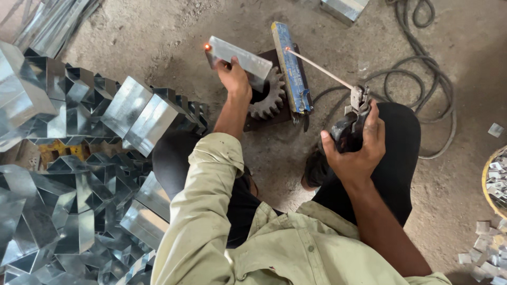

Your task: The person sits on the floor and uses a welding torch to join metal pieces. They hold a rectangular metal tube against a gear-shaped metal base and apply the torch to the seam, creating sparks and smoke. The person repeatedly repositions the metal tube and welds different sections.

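Over bare floor, left hand (234, 79) grips a glowing-cornered metal piece (240, 57); right hand (355, 150) clasps the electrode holder (353, 122).

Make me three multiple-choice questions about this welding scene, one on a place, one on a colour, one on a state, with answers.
1. Where is the pile of folded sheet-metal pieces?
A. On the person's left
B. On the person's right
C. On the gear

2. What colour is the long flat bar beside the gear?
A. Red
B. Blue
C. Green

3. What does the left hand do?
A. Hangs free
B. Grips the electrode holder
C. Holds a metal piece with a glowing corner

Answers: 1 A, the pile fills the left side. 2 B, its face is blue. 3 C, its fingers clasp the piece; the right hand grips the electrode holder.
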